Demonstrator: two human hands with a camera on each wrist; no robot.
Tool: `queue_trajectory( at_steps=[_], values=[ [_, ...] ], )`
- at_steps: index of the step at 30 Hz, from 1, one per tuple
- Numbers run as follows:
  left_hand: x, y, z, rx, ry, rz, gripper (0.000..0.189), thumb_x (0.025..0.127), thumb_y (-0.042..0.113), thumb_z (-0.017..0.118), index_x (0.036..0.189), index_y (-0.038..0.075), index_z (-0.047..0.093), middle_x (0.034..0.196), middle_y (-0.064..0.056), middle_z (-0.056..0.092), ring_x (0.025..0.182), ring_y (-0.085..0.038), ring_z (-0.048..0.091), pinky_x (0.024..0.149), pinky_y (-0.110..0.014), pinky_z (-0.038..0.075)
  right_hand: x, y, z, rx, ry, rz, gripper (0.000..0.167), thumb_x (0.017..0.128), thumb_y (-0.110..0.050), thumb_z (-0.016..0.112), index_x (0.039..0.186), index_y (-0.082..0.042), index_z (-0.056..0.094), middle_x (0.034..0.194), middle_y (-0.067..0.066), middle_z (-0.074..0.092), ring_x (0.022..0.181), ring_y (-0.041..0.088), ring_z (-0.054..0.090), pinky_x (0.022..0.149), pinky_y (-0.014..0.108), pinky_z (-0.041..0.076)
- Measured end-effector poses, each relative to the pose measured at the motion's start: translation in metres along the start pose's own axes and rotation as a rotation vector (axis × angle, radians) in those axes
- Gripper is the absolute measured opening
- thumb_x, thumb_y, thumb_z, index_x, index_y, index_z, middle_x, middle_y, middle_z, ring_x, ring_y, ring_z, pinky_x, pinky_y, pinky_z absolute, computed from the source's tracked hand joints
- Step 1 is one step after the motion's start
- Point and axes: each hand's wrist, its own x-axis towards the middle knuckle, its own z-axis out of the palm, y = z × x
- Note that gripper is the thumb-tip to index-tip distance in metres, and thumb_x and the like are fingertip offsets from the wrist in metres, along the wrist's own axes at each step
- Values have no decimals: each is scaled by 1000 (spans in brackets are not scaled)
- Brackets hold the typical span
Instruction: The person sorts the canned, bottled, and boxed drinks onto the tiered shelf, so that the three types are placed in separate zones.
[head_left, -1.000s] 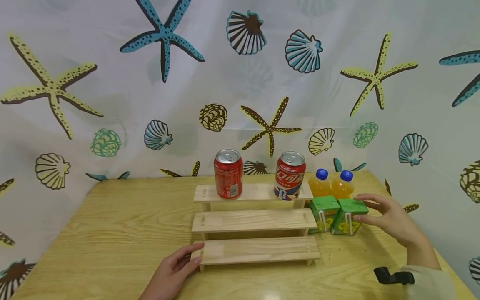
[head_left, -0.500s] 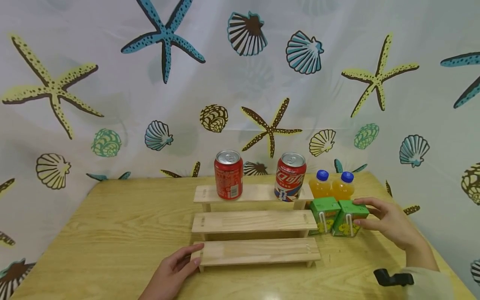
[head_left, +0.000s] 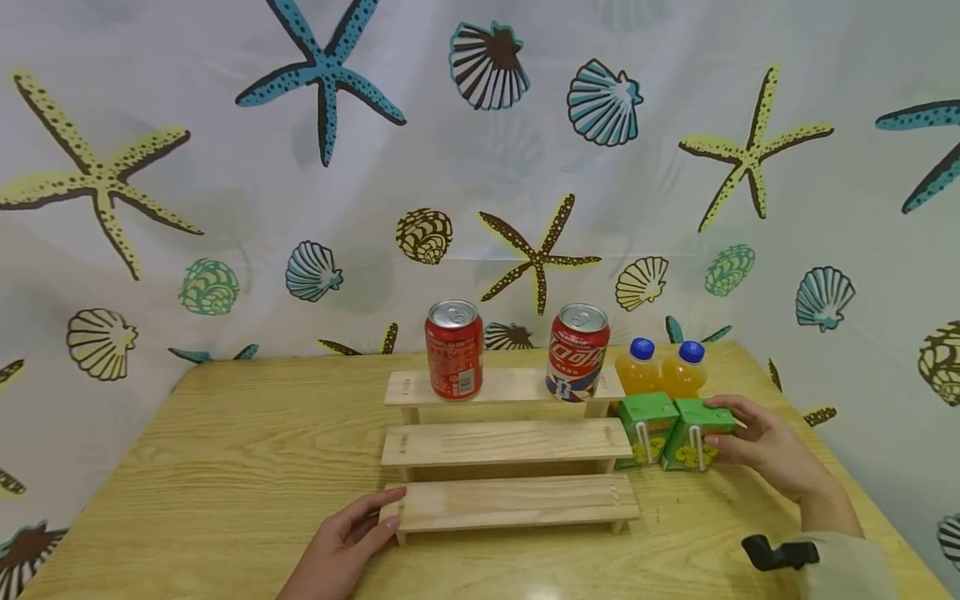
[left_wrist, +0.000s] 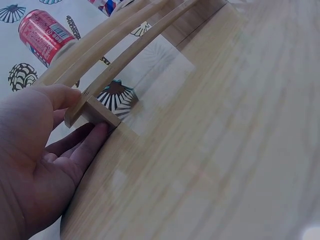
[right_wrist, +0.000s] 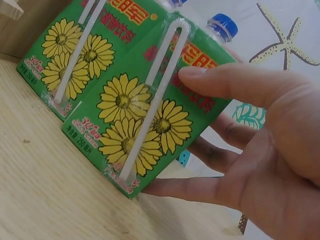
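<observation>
Right grip (head_left: 776, 454) slightly lower, holding rightmost green carton (head_left: 690, 435); left grip (head_left: 341, 537) holds rack (head_left: 506, 443).

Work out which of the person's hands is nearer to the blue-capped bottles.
Right. The right hand has its grip on the right green carton, just in front of the bottles; the left hand is farther away, holding the left end of the lowest shelf.
</observation>
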Motion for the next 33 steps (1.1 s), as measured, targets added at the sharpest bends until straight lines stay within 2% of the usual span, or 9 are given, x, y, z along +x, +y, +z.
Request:
queue_trajectory(
  at_steps=[4, 11, 21, 25, 30, 33],
  values=[
    [1, -1, 0, 4, 4, -5, 40, 96, 29, 67, 135, 20, 63, 145, -7, 56, 133, -28, 55, 90, -28, 58, 1, 5, -2, 47, -33, -22, 42, 102, 1, 53, 142, -8, 44, 127, -9, 57, 104, 7, 66, 80, 42, 63],
    [3, -3, 0, 9, 3, 0, 40, 97, 29, 67, 135, 21, 63, 145, -6, 56, 134, -28, 54, 91, -28, 58, 0, 12, -3, 69, -80, -86, 46, 102, 6, 48, 145, -10, 40, 134, -11, 52, 109, 5, 63, 83, 37, 62],
    [4, -2, 1, 15, -1, 1, 41, 97, 30, 67, 136, 20, 62, 146, -6, 56, 136, -29, 52, 93, -28, 58, -1, 5, -4, -103, 18, -69, 41, 101, 0, 56, 140, -4, 45, 133, -11, 50, 108, 2, 62, 76, 45, 63],
    [5, -2, 1, 10, -6, 8, 41, 97, 29, 67, 136, 19, 62, 146, -7, 56, 137, -29, 51, 93, -27, 57, -3, 3, -6, -145, 33, -81, 41, 100, 1, 57, 139, -8, 49, 137, -10, 48, 109, 2, 61, 75, 45, 63],
    [5, -2, 1, 21, -5, 12, 41, 97, 30, 67, 136, 19, 62, 145, -7, 56, 135, -28, 53, 92, -27, 58, -6, -5, -7, -196, 60, -98, 41, 98, 1, 59, 137, -2, 49, 135, -17, 50, 108, -1, 61, 74, 44, 63],
    [4, -2, 1, 35, 1, 4, 41, 97, 31, 66, 136, 20, 62, 145, -6, 56, 134, -28, 54, 92, -28, 58, -7, -12, -7, -232, 91, -116, 41, 97, 3, 60, 136, 0, 49, 132, -16, 52, 109, -3, 61, 74, 40, 63]
  ],
)
